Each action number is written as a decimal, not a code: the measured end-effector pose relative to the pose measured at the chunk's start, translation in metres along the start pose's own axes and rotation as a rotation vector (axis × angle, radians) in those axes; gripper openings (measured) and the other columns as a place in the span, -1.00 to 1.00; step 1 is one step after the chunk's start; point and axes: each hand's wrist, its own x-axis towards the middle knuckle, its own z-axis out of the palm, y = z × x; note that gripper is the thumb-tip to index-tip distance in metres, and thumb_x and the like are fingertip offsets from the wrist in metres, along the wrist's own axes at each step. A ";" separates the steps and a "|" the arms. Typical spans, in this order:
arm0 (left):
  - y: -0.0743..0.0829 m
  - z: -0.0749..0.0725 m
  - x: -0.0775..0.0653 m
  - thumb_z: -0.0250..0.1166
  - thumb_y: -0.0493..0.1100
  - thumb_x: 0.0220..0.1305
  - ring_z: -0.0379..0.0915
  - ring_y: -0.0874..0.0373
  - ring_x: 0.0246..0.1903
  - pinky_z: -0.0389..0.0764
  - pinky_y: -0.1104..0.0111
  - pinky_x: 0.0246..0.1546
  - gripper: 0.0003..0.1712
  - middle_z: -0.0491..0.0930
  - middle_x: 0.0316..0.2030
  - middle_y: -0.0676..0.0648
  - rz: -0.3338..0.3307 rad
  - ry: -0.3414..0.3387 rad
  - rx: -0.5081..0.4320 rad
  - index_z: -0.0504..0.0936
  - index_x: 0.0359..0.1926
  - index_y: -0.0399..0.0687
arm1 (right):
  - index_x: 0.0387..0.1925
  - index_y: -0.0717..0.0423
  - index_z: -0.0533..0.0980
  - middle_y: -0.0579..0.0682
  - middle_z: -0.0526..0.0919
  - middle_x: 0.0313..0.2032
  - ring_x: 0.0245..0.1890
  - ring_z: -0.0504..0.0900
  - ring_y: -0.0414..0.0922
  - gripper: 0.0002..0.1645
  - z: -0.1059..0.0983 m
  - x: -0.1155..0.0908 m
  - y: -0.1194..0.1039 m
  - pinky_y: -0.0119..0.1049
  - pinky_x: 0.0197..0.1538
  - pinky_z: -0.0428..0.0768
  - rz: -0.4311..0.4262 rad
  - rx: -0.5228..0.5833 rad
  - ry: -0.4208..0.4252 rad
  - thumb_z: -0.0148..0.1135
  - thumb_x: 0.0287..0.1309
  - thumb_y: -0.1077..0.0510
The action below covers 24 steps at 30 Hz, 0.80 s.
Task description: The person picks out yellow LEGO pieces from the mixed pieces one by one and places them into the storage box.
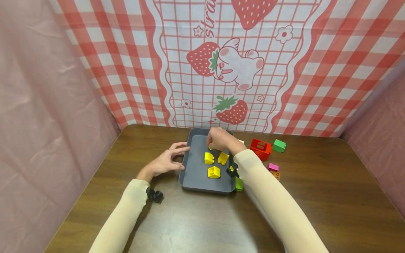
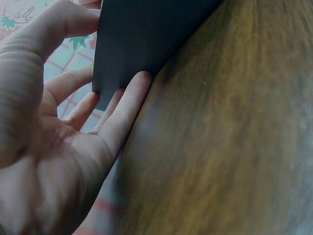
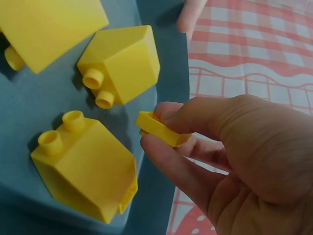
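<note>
A dark grey tray [image 1: 193, 181] lies on the table with several yellow bricks in it. Sloped yellow bricks [image 1: 209, 158] stand near its middle, and another yellow brick [image 1: 213, 172] sits closer to the front. Over the tray's far part, my right hand [image 1: 219, 138] pinches a small flat yellow brick [image 3: 159, 129] between thumb and fingers. Two sloped bricks with studs [image 3: 90, 166] appear beside that hand in the right wrist view. My left hand [image 1: 162, 161] touches the tray's left side with spread fingers; the left wrist view has its fingertips against the tray wall [image 2: 132, 39].
Right of the tray are a red block with openings [image 1: 261, 150], a green brick [image 1: 279, 146], a pink brick [image 1: 273, 167] and an orange brick [image 1: 276, 174]. A lime green brick [image 1: 238, 184] is partly hidden by the tray and right arm. Patterned cloth [image 1: 227, 105] hangs behind the table.
</note>
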 end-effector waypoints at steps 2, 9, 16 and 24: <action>0.000 0.000 0.000 0.47 -0.38 0.43 0.08 -0.49 0.72 0.73 0.12 0.38 -0.06 -0.07 0.81 -0.22 -0.003 0.001 -0.001 0.31 0.74 -0.21 | -0.19 -0.05 0.91 -0.03 0.92 -0.09 -0.10 0.80 -0.09 -0.86 -0.008 -0.014 -0.017 -0.18 -0.05 0.82 0.009 0.001 -0.015 0.48 0.34 0.17; 0.000 0.000 0.000 0.47 -0.38 0.45 0.08 -0.50 0.72 0.70 0.02 0.41 -0.07 -0.07 0.81 -0.23 -0.003 0.001 0.007 0.30 0.74 -0.22 | -0.21 -0.03 0.91 -0.02 0.93 -0.09 -0.04 0.82 -0.04 -0.83 -0.015 -0.026 -0.035 -0.07 0.08 0.81 0.030 0.034 -0.063 0.44 0.37 0.22; 0.001 0.000 0.000 0.46 -0.37 0.46 0.11 -0.50 0.71 0.67 -0.06 0.45 -0.08 -0.05 0.80 -0.24 -0.004 0.006 0.028 0.31 0.74 -0.20 | -0.22 -0.14 0.91 -0.12 0.93 -0.10 -0.03 0.83 -0.10 -0.81 -0.006 -0.019 -0.023 -0.05 0.16 0.82 0.025 0.040 -0.060 0.45 0.43 0.17; 0.000 0.000 0.000 0.46 -0.37 0.45 0.10 -0.51 0.71 0.54 -0.27 0.54 -0.09 -0.03 0.80 -0.26 0.006 0.008 0.020 0.32 0.73 -0.23 | -0.23 -0.19 0.90 -0.16 0.93 -0.10 -0.08 0.82 -0.15 -0.83 -0.002 -0.016 -0.015 -0.07 0.11 0.83 0.013 0.033 -0.055 0.46 0.45 0.11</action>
